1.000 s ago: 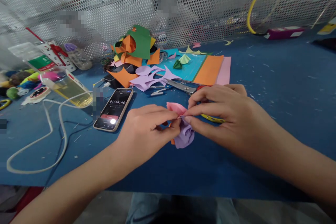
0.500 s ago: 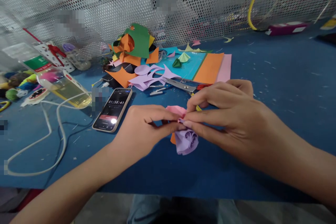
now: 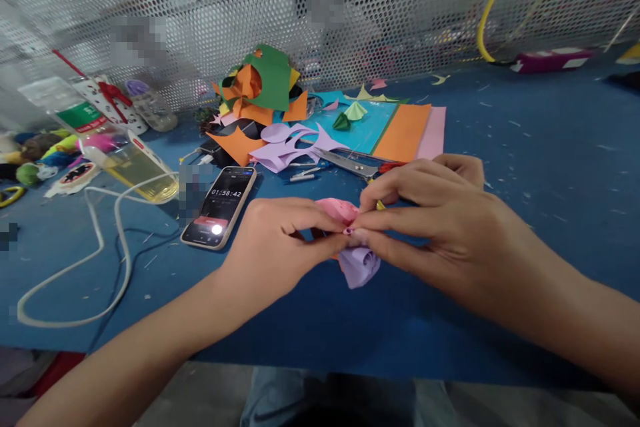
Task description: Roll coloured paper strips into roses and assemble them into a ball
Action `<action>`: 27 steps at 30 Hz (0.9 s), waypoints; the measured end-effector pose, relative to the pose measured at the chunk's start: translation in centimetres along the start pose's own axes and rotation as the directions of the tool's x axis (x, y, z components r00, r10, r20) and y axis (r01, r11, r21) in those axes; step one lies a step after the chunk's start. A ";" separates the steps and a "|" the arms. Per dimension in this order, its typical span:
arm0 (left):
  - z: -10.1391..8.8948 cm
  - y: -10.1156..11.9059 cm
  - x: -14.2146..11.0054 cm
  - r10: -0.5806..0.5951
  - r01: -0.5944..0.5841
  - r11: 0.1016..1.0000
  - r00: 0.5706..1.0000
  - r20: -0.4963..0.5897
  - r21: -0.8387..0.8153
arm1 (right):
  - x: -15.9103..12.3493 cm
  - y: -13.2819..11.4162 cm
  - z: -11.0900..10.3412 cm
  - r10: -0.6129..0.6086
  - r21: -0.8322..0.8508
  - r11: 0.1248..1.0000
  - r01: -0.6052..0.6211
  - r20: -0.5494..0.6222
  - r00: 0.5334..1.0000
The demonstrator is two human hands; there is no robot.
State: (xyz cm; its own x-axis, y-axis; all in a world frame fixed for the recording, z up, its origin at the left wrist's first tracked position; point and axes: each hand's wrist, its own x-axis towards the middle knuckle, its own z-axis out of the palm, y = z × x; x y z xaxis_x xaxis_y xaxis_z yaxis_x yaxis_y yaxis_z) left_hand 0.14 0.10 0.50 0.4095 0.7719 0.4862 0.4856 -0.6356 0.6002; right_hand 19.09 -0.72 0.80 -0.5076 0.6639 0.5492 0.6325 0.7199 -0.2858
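My left hand [image 3: 277, 247] and my right hand [image 3: 435, 227] meet over the blue table [image 3: 525, 167], fingertips pinched together on a small paper piece. Its rolled purple part [image 3: 359, 265] hangs below my fingers and a pink folded part [image 3: 335, 208] sticks up behind them. A sliver of orange shows between the fingers. Both hands are closed on this paper flower; it is held just above the table surface.
A phone [image 3: 220, 205] with a running timer lies left of my hands. Scissors [image 3: 350, 162], purple cut-outs [image 3: 290, 143], an orange and pink sheet stack [image 3: 407, 133] and a scrap pile [image 3: 260, 83] lie behind. A white cable [image 3: 100, 240] and bottle [image 3: 125, 163] sit left. Perforated metal screen behind.
The purple roll has turned slightly and sits a little lower under my fingers. The phone timer has advanced. Both hands stay pinched in nearly the same place.
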 end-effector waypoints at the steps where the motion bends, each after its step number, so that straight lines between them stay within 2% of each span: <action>1: 0.0 0.0 0.0 0.015 -0.014 1.000 1.000 -0.014 0.020 | 0.0 0.1 0.0 -0.003 -0.027 1.000 0.002 -0.014 1.000; 4: 0.0 0.1 -0.1 0.072 -0.067 0.995 0.995 -0.066 0.077 | 0.0 0.3 0.0 -0.018 -0.094 0.995 0.014 -0.040 0.999; 6: 0.1 0.1 -0.2 0.104 -0.096 0.990 0.991 -0.082 0.104 | -0.1 0.4 -0.1 -0.031 -0.103 0.994 0.029 -0.018 0.999; 9: 0.1 0.0 -0.2 0.130 -0.120 0.985 0.989 -0.076 0.124 | -0.1 0.4 -0.1 -0.060 -0.070 0.996 0.061 0.020 0.998; 12: 0.1 0.0 -0.1 0.146 -0.138 0.984 0.987 -0.063 0.115 | -0.1 0.1 0.0 -0.061 -0.027 0.998 0.061 0.006 0.998; 18: 0.2 -0.1 0.0 0.131 -0.131 0.991 0.991 0.002 0.042 | 0.0 -0.3 0.1 -0.018 0.035 0.999 0.019 -0.003 1.000; 23: 0.6 -0.1 -0.3 0.061 -0.062 0.998 0.992 -0.111 -0.006 | 0.2 -0.2 0.0 0.022 0.039 0.999 -0.021 -0.023 0.999; 27: 0.3 -0.1 -0.2 0.224 -0.223 0.975 0.970 -0.089 0.019 | 0.3 0.1 -0.2 0.059 0.049 0.997 -0.057 -0.032 0.998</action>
State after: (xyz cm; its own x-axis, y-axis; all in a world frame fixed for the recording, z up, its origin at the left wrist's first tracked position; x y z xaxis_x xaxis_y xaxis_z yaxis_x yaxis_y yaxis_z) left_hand 0.24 -0.05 0.14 0.4372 0.6076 0.6631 0.3968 -0.7920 0.4641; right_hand 19.15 -0.49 1.11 -0.4503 0.6983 0.5564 0.6309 0.6898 -0.3550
